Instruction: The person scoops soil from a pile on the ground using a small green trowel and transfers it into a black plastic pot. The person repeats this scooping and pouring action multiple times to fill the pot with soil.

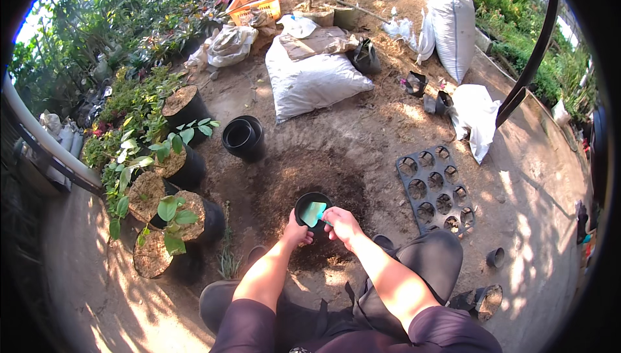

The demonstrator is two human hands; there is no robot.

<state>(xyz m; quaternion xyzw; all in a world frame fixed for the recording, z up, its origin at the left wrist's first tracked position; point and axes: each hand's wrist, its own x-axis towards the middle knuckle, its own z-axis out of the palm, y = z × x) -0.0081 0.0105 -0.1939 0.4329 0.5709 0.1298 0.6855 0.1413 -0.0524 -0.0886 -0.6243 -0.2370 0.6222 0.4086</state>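
My left hand (297, 232) grips the near left side of a round black plastic plant pot (297, 207), its mouth turned up. In my right hand (341, 224) is a small turquoise hand trowel (314, 212), its blade over the pot's opening. How much lies inside the pot cannot be told. Dark loose soil (335, 178) is spread on the ground around and beyond the pot, between my knees and a white sack.
Nested black pots (242, 137) stand beyond at the left, near several soil-filled pots with leafy plants (191, 212). A black seedling tray (434, 178) lies at the right, a small pot (495, 258) nearer me. Full white sacks (315, 81) and an orange crate (262, 8) are farther off.
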